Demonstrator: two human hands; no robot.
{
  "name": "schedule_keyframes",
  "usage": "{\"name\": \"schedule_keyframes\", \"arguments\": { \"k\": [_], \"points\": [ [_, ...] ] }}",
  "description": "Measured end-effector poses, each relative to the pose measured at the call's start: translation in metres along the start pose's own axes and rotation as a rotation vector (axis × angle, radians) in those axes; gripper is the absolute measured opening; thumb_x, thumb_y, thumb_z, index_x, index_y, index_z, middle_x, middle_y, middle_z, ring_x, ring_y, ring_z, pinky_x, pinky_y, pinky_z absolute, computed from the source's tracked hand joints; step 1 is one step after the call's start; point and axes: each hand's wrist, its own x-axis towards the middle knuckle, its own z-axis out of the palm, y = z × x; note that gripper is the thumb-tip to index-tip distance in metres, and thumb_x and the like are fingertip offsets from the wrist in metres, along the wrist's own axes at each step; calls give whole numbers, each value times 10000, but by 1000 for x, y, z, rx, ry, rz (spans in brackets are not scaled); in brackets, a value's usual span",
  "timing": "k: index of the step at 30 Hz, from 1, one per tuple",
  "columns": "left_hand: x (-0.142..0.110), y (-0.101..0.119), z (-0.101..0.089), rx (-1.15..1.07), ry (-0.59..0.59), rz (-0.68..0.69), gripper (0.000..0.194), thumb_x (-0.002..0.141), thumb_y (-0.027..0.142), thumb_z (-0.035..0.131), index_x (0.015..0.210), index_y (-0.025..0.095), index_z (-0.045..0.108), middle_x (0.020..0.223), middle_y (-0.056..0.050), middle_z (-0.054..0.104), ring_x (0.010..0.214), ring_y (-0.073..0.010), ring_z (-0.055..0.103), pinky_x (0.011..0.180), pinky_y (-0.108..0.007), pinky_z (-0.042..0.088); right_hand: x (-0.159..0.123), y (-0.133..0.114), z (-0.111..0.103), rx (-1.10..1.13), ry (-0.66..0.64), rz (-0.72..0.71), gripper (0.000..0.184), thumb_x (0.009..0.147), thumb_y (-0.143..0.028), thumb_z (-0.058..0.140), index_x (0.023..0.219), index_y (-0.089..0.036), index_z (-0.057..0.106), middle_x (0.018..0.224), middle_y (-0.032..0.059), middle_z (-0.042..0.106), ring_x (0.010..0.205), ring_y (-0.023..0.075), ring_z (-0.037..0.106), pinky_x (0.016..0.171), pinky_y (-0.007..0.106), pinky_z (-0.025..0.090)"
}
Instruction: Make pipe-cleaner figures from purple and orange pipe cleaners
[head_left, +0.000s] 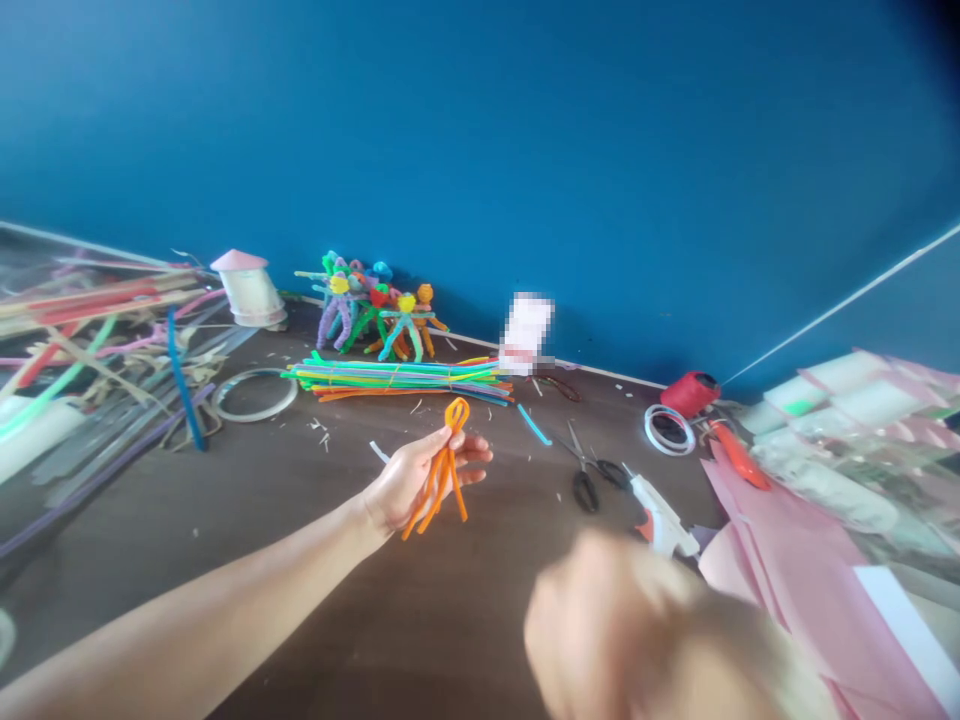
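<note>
looped orange pipe cleaner bundle (441, 488) clasped in the left hand (412, 478) above the brown tabletop (315, 600); lower strands left loose; right hand (611, 625) blurred near the hot glue gun (660, 515), its grip impossible to tell

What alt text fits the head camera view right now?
The left hand holds looped orange pipe cleaners above a dark table; the blurred right hand is nearby. Pipe cleaner figures and a bundled stack sit by a blue wall.

Craft workspace, pipe cleaners (397, 379), glue gun (660, 515), scissors (586, 492)
</note>
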Motion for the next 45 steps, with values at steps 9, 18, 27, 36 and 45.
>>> {"name": "schedule_keyframes", "arguments": {
  "k": [9,18,27,36,45],
  "points": [
    [5,-9,-8,113,97,78,298,786,367,505,951,140,604,1059,-85,587,1022,-222,516,908,-351,375,60,80,77,138,-46,221,185,775,-290,518,879,-146,572,801,53,642,700,158,596,623,243,459],
    [-3,-17,-4,504,119,188,391,798,371,483,1141,193,537,1167,-50,541,1100,-199,447,981,-301,293,48,70,90,84,-110,221,139,827,-186,380,891,-166,502,698,19,584,587,132,562,608,233,448],
    [-3,-17,-10,502,99,133,387,807,391,461,1116,176,551,1087,-65,567,1027,-203,479,917,-313,343,44,74,94,288,-230,319,183,775,-71,284,790,-178,432,457,-56,466,383,89,454,420,184,389],
    [-4,-6,-3,559,75,107,307,781,370,509,994,169,602,963,-66,591,859,-173,520,765,-259,395,43,77,93,334,-166,346,166,797,-103,261,817,-181,406,432,-75,433,349,82,429,388,170,377],
    [2,3,-6,601,105,141,242,677,354,634,733,120,657,679,-18,538,538,-68,390,495,-198,294,42,79,91,108,-101,218,173,784,-111,327,804,-184,483,442,-47,500,367,105,485,418,194,376]
  ]
}}
